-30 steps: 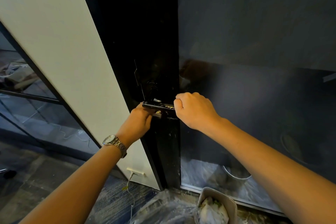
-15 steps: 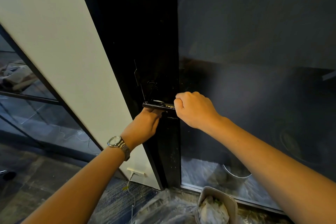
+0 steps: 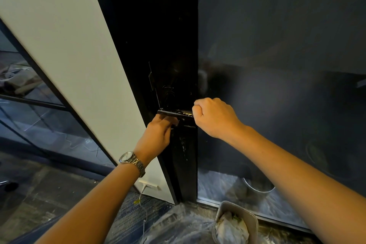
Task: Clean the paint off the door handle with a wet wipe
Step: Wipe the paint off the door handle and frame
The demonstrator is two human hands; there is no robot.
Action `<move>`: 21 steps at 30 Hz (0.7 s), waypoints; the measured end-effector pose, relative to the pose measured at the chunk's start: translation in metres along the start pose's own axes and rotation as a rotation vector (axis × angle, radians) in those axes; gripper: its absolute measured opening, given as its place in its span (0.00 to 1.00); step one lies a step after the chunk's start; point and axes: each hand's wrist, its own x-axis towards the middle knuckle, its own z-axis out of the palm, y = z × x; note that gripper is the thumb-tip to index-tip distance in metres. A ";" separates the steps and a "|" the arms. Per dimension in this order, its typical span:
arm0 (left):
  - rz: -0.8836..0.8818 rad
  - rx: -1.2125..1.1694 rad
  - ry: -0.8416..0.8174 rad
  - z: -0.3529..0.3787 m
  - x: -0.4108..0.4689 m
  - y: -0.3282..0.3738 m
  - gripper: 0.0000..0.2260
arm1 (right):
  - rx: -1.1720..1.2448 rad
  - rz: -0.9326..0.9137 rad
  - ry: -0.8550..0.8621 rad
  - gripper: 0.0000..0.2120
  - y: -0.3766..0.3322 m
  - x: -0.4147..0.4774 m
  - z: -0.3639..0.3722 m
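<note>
left hand slid right, beneath door handle

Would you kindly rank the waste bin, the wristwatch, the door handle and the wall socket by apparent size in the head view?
1. waste bin, nearest the camera.
2. door handle and wristwatch: too alike to rank; the right hand hides the handle's end.
3. wall socket, smallest.
</note>
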 end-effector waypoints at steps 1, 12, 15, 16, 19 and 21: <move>0.038 0.009 -0.031 -0.001 -0.002 -0.001 0.13 | 0.001 0.007 0.002 0.16 0.000 0.000 0.000; 0.007 -0.019 -0.047 -0.006 0.003 -0.003 0.12 | 0.003 0.004 -0.009 0.15 -0.001 -0.001 -0.002; -0.027 -0.015 -0.037 -0.006 0.006 0.001 0.13 | 0.012 0.001 -0.013 0.15 0.000 -0.001 -0.001; 0.002 -0.006 -0.069 -0.005 0.005 0.003 0.13 | 0.012 0.000 -0.014 0.15 0.000 -0.001 -0.001; 0.021 -0.018 -0.089 -0.003 0.005 0.001 0.14 | 0.012 -0.001 -0.015 0.15 0.000 -0.001 -0.001; -0.058 -0.040 -0.019 -0.004 0.007 -0.005 0.13 | 0.019 0.001 -0.009 0.15 0.000 -0.001 -0.002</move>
